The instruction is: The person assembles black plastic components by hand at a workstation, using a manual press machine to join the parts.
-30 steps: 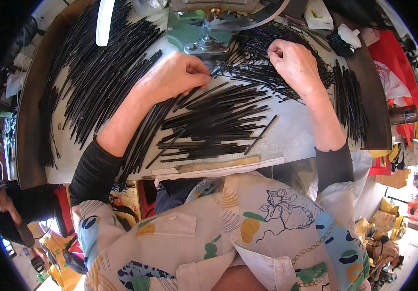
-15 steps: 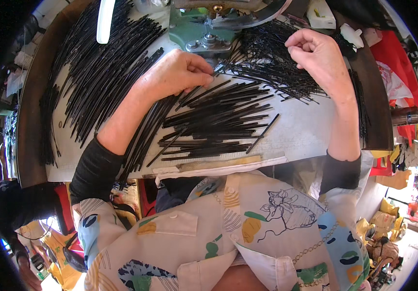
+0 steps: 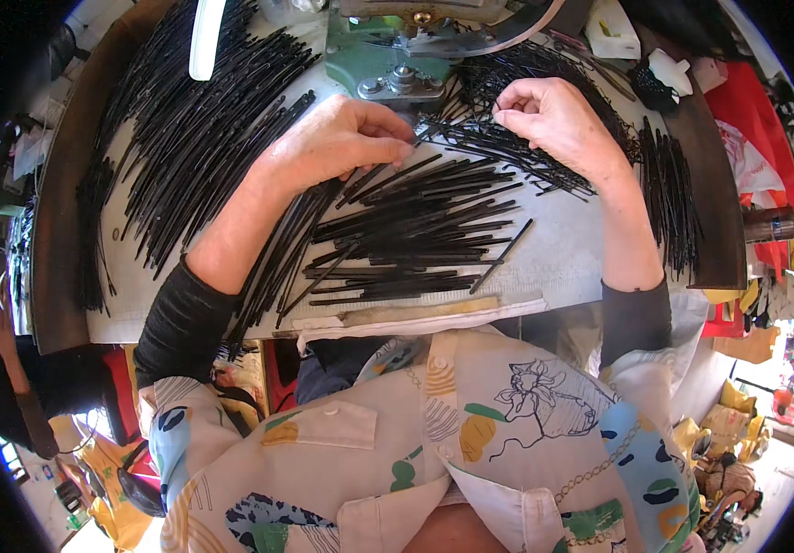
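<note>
My left hand (image 3: 344, 138) is beside the foot of a green sewing-type machine (image 3: 360, 63), thumb and fingers pinched on a thin black strip (image 3: 374, 171) that is mostly hidden beneath it. Over a tangled heap of thin black pieces (image 3: 494, 143), my right hand (image 3: 558, 124) hangs with thumb and forefinger pressed together. Anything between those fingertips is too small to make out. Nearer to me lies a loose stack of straight black strips (image 3: 415, 221) on the pale tabletop (image 3: 567, 249).
A large bundle of black strips (image 3: 204, 138) covers the tabletop's left side, with a smaller one (image 3: 669, 198) at the right. Dark raised edges (image 3: 56, 258) border the table. A white container (image 3: 611, 32) stands at the back right. Another person's arm (image 3: 12, 355) shows at far left.
My right hand has moved left toward the machine, its fingers still pinched. My left hand has hardly shifted. At the far left, the other person's arm has moved up.
</note>
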### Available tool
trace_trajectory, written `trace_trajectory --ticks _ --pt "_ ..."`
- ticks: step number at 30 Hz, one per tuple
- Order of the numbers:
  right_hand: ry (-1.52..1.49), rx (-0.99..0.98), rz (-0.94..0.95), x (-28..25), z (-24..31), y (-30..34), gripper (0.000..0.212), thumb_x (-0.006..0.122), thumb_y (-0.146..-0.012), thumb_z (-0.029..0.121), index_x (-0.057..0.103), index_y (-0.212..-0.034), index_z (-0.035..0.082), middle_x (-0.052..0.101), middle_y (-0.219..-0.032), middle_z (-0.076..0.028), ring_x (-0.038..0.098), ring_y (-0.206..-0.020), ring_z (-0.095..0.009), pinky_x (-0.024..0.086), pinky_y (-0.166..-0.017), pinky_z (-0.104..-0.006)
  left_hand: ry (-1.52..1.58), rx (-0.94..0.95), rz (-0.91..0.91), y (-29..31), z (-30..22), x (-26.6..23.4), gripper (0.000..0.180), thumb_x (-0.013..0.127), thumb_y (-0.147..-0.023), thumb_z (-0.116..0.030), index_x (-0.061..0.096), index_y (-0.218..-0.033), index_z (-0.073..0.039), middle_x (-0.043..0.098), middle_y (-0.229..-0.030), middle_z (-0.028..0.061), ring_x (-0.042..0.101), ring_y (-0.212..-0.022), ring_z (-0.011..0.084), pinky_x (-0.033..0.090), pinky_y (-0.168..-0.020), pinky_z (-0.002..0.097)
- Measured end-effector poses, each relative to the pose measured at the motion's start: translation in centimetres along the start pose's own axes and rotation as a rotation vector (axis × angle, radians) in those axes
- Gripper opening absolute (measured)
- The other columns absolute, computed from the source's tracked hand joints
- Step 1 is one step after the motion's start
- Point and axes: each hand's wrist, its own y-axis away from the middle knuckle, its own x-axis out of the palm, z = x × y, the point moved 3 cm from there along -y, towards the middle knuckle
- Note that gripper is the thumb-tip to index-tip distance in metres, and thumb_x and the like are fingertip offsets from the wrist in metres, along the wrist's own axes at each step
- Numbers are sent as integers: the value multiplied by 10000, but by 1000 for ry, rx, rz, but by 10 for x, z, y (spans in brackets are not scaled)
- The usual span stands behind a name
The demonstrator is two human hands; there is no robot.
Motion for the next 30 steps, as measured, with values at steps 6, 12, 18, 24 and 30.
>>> trace_trajectory --ticks 6,12,18,24,30 --pt "22 -194 -147 15 27 6 199 625 -796 148 641 -928 0 601 -663 -65 481 -554 -92 413 -546 -258 -45 22 -36 -1 4 1 309 659 -766 -212 672 -990 0 657 -737 43 530 -566 68 421 -476 208" --pt "-171 -225 -82 38 35 2 199 622 -822 142 637 -946 -13 578 -668 -11 478 -567 -69 407 -532 -234 184 19 18 -3 8 2 308 624 -805 -189 654 -1021 29 660 -739 40 514 -537 68 432 -486 190" --pt "-379 -71 56 42 29 -1 170 608 -852 167 629 -918 12 550 -668 33 466 -544 -28 372 -472 -180 152 51 39 -2 9 2 318 605 -828 -190 638 -1036 49 662 -752 47 513 -529 74 438 -483 195" --pt "-409 13 106 42 27 -3 190 616 -847 192 630 -923 19 547 -667 36 466 -546 -23 377 -460 -173 159 36 4 -3 7 1 296 597 -853 -195 642 -1014 49 674 -757 82 595 -583 94 471 -479 213" --pt "-463 23 140 44 26 -2 196 613 -846 190 627 -924 11 526 -631 35 462 -524 -23 367 -443 -175 230 -30 -26 -1 8 4 269 588 -852 -192 654 -968 42 679 -759 85 615 -543 119 482 -455 223"
